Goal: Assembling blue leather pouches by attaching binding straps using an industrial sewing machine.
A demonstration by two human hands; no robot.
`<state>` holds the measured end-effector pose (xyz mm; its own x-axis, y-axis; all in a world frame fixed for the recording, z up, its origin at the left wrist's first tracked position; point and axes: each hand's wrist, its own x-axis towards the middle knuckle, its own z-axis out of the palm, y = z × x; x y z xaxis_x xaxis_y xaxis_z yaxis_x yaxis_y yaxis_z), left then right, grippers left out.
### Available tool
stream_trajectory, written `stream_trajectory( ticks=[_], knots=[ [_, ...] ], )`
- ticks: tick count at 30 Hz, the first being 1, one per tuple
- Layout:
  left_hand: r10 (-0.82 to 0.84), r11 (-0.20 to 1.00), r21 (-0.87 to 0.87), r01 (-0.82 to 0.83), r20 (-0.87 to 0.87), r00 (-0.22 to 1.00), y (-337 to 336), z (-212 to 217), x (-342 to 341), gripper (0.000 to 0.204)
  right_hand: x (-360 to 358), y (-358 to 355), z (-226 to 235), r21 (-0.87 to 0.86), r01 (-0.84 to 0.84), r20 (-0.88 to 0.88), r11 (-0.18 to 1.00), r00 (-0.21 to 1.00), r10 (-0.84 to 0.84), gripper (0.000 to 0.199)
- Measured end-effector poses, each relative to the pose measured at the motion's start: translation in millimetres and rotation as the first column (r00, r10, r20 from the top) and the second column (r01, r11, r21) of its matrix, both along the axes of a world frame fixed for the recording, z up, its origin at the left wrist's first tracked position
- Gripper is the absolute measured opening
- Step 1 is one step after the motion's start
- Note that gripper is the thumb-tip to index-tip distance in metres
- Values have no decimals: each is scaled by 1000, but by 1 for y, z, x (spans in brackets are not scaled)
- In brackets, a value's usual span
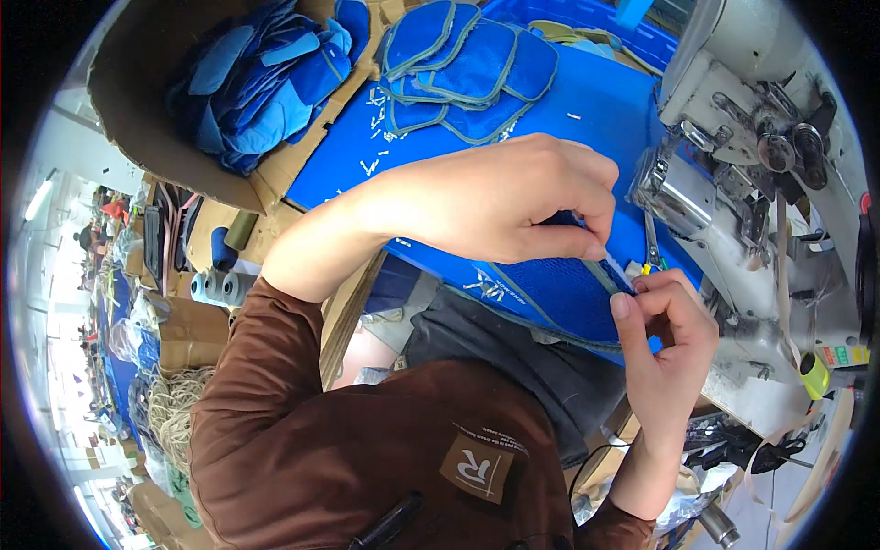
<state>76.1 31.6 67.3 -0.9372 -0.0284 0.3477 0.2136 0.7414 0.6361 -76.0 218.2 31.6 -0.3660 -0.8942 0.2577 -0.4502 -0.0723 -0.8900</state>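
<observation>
A blue mesh fabric piece (573, 298) with grey-green edge binding lies across the near side of the blue table, partly over my lap. My left hand (522, 202) reaches over it from the left, thumb and fingers pinching its bound edge. Close beside that grip, my right hand (674, 321) pinches the same edge between thumb and forefinger. Part of the fabric is hidden beneath my left hand. Just beyond my right hand, a pair of scissors (652, 243) rests near the sewing machine.
A sewing machine (724, 174) stands at the right. Bound blue pieces (467, 64) are piled at the back of the table (587, 119), with small white scraps around them. At the far left a cardboard box (128, 110) holds many blue pieces; a blue crate (642, 46) stands behind.
</observation>
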Motion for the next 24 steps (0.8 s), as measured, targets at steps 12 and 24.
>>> stream_trajectory(
  ticks=[12,24],
  knots=[
    [-28,1000,12,28,6,1000,-1,4,1,17,2,2,0,-47,3,-28,999,1000,-4,18],
    [-57,998,0,57,-44,997,-1,4,-6,12,9,4,5,-28,110,199,994,975,-102,13]
  ],
)
